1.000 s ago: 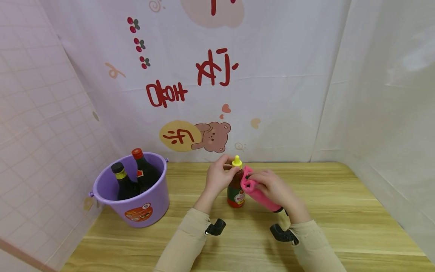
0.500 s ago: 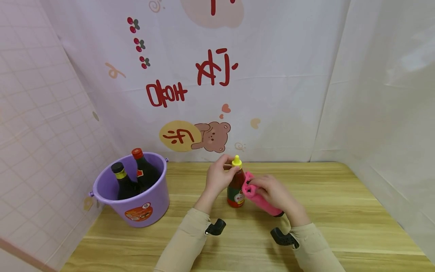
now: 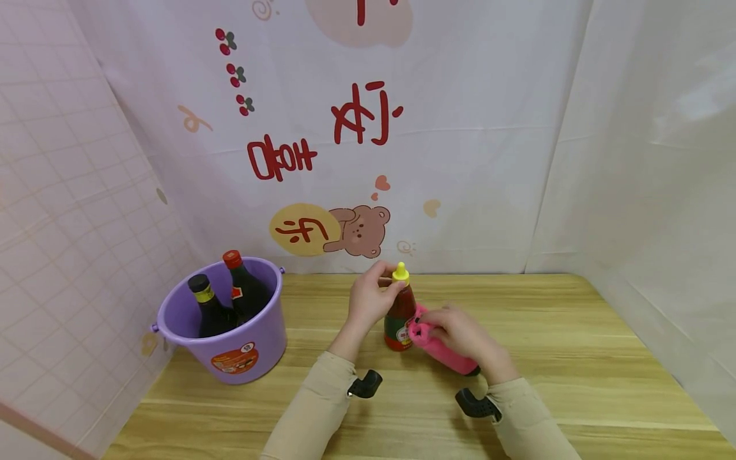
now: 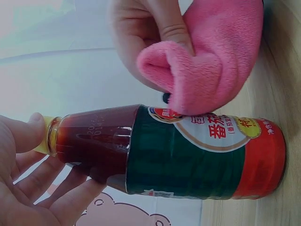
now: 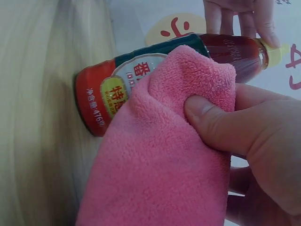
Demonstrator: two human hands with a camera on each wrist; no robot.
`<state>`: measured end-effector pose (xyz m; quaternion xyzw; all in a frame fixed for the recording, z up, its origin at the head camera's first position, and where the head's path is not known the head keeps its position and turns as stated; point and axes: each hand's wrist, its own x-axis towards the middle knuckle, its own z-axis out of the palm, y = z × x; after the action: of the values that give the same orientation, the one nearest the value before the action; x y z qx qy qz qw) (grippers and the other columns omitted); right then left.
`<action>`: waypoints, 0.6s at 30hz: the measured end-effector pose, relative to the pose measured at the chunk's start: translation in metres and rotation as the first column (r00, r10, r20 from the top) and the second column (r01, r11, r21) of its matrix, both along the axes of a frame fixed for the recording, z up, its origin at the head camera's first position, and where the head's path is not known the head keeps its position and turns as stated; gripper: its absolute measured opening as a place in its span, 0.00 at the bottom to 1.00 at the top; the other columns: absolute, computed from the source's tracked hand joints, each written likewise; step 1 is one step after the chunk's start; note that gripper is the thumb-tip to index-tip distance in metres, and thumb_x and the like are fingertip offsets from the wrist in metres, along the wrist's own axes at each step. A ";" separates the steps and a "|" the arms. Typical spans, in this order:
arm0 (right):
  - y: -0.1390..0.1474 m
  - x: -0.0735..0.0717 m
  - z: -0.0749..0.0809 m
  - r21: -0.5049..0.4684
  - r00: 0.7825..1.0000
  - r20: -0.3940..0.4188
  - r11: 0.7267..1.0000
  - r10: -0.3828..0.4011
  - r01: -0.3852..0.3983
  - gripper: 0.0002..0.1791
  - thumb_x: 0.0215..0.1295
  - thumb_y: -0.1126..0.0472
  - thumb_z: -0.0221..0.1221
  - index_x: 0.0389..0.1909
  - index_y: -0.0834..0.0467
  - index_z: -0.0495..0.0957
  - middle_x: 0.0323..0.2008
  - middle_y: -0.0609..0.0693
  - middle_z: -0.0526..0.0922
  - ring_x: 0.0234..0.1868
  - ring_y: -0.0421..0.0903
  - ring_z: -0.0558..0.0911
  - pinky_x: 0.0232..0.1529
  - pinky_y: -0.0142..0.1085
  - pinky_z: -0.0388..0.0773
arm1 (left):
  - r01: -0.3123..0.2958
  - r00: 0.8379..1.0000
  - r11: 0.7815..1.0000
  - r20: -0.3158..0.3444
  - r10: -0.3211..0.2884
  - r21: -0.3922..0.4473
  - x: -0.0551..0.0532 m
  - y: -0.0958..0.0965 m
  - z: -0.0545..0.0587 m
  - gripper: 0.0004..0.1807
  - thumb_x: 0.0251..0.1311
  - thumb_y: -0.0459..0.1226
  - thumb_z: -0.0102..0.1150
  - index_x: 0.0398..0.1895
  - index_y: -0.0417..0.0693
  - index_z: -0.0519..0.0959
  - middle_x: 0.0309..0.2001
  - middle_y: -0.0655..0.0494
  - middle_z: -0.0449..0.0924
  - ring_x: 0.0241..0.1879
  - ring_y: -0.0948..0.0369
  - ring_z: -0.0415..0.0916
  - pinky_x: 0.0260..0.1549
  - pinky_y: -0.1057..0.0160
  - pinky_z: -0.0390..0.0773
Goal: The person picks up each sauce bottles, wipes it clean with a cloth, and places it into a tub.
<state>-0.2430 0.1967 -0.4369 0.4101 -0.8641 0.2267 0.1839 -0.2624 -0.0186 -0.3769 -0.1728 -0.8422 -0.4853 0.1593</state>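
Note:
A ketchup bottle with a yellow nozzle cap and a green and red label stands upright on the wooden table. My left hand pinches it at the cap and neck, thumb on the near side and fingers behind. A folded pink cloth is in my right hand, the thumb pressing into its fold in the right wrist view. The cloth's folded end lies against the bottle's label and covers part of it.
At the left of the table stands a purple bucket holding two dark bottles, one with a black cap, the other with a red cap. A white printed curtain hangs behind the table.
My right hand has moved the pink cloth down the bottle's side, from near the shoulder to the label. The left hand and bottle have stayed in place.

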 end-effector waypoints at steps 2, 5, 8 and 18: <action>0.000 0.000 -0.001 0.020 0.998 0.060 1.000 -0.005 0.003 0.12 0.54 0.75 0.68 0.37 0.57 0.85 0.33 0.43 0.85 0.33 0.42 0.80 0.37 0.39 0.79 | 0.000 1.000 1.000 -0.002 0.000 -0.002 0.000 0.000 0.000 0.14 0.61 0.39 0.68 0.49 0.51 0.80 0.46 0.53 0.84 0.43 0.55 0.85 0.41 0.56 0.83; -0.002 -0.001 -0.003 0.055 0.987 0.161 0.998 -0.028 0.019 0.11 0.56 0.74 0.67 0.37 0.57 0.85 0.31 0.43 0.84 0.31 0.37 0.79 0.35 0.36 0.79 | 0.000 1.000 1.000 -0.009 0.000 -0.004 -0.001 0.000 -0.001 0.14 0.61 0.39 0.68 0.49 0.51 0.80 0.46 0.53 0.84 0.43 0.55 0.85 0.41 0.56 0.83; -0.004 -0.001 -0.003 0.096 0.973 0.225 0.995 -0.049 0.028 0.10 0.58 0.73 0.66 0.35 0.55 0.85 0.29 0.40 0.81 0.29 0.35 0.75 0.33 0.33 0.76 | -0.002 1.000 1.000 -0.021 0.002 -0.006 -0.001 0.000 -0.002 0.14 0.61 0.39 0.69 0.48 0.51 0.80 0.46 0.53 0.84 0.42 0.55 0.85 0.41 0.56 0.83; -0.010 0.004 -0.004 0.157 0.976 0.202 0.987 -0.077 0.045 0.14 0.56 0.73 0.66 0.27 0.50 0.78 0.21 0.37 0.70 0.24 0.35 0.67 0.27 0.31 0.67 | -0.004 1.000 1.000 -0.027 0.004 0.001 0.000 0.000 -0.002 0.14 0.61 0.39 0.68 0.48 0.51 0.80 0.46 0.53 0.84 0.42 0.54 0.85 0.41 0.56 0.83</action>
<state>-0.2390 0.1867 -0.4406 0.3702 -0.9055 0.1960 0.0681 -0.2623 -0.0189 -0.3788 -0.1779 -0.8400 -0.4830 0.1718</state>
